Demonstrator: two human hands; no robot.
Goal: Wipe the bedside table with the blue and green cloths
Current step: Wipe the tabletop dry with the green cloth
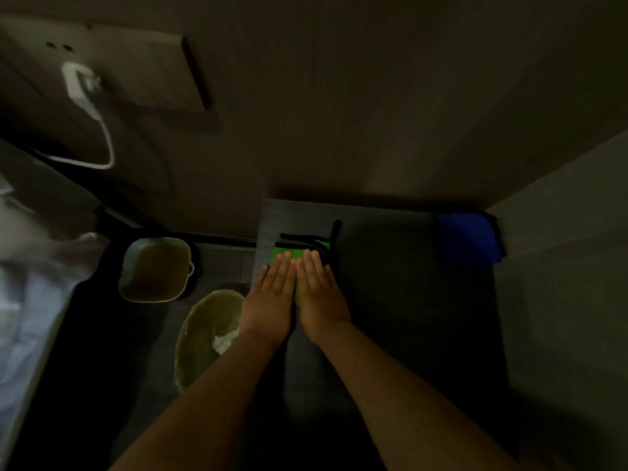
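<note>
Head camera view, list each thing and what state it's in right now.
green cloth: flat on the bedside table, under both hands.
left hand: fingers straight, pressing the cloth.
right hand: the same.
blue cloth: bunched at the far right corner, untouched.
round bin: open, white wad inside.
charger: plugged in.

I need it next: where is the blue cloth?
In the head view, the blue cloth lies in the far right corner of the table, beside the wall, apart from the green cloth to its left.

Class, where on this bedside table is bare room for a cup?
Bare tabletop lies between green cloth and blue cloth, and right of the right hand. Crowded at the left edge, where left hand also presses the green cloth.
</note>
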